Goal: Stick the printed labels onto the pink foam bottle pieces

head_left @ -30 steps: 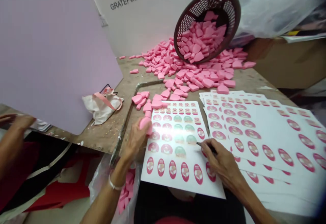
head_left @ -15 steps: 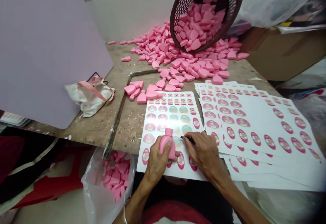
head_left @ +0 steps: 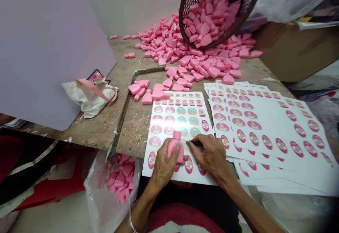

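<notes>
My left hand (head_left: 164,164) is closed around a small pink bottle (head_left: 175,147), holding it upright over a sticker sheet (head_left: 180,120) at the table's near edge. My right hand (head_left: 212,155) pinches a thin dark tool (head_left: 195,143) whose tip points at the bottle's side. The sheet carries rows of round and oval pink and green stickers. A few loose pink bottles (head_left: 148,93) lie just beyond the sheet's top left corner.
A tipped brown basket (head_left: 239,12) spills a big heap of pink bottles (head_left: 185,56) across the far table. More sticker sheets (head_left: 265,127) fan out at right. A plastic bag of pink bottles (head_left: 119,180) hangs below the edge. A cloth pouch (head_left: 88,95) lies at left.
My left hand has brought a pink bottle from the loose ones down onto the sheet, next to my right hand. Another person's hand at far left is no longer in view.
</notes>
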